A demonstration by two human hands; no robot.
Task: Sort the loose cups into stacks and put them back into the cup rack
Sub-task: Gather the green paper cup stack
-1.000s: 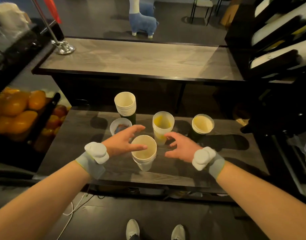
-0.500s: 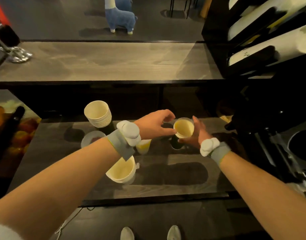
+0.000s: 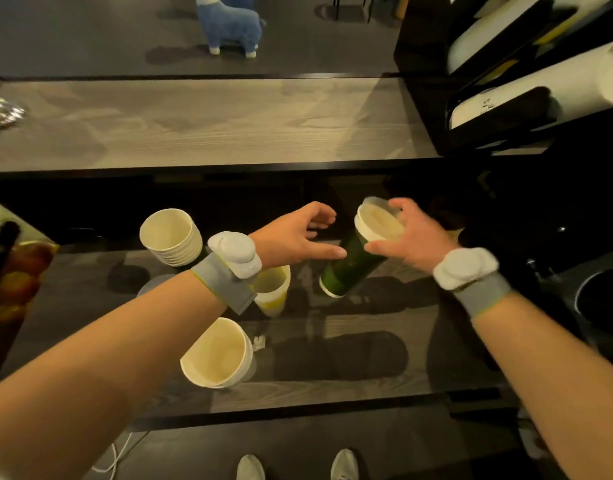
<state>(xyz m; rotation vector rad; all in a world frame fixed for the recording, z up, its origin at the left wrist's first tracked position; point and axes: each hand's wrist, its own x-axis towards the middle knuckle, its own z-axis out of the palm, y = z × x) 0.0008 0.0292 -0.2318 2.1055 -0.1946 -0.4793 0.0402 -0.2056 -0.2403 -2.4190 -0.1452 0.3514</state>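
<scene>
A green cup stack (image 3: pixel 353 263) hangs tilted above the low dark table (image 3: pixel 333 393), and my right hand (image 3: pixel 412 237) grips its white rim. My left hand (image 3: pixel 294 239) is spread just left of that stack, thumb tip close to it, holding nothing. A white cup stack (image 3: pixel 171 237) stands at the back left. A yellow-tinted clear cup (image 3: pixel 272 289) is partly hidden by my left wrist. A cream cup stack (image 3: pixel 218 353) sits near the front. The cup rack (image 3: pixel 527 74) with long white cup sleeves is at the upper right.
A wooden counter (image 3: pixel 201 123) runs across the back, above the low table. A case of oranges (image 3: pixel 10 282) is at the left edge. A blue toy llama (image 3: pixel 230 24) stands on the floor beyond. A round dark opening (image 3: pixel 599 299) lies at the right.
My right hand has lifted the green stack off the table and tilted it. My left hand let go of its rim and drew slightly left. The camera view shifted right.
</scene>
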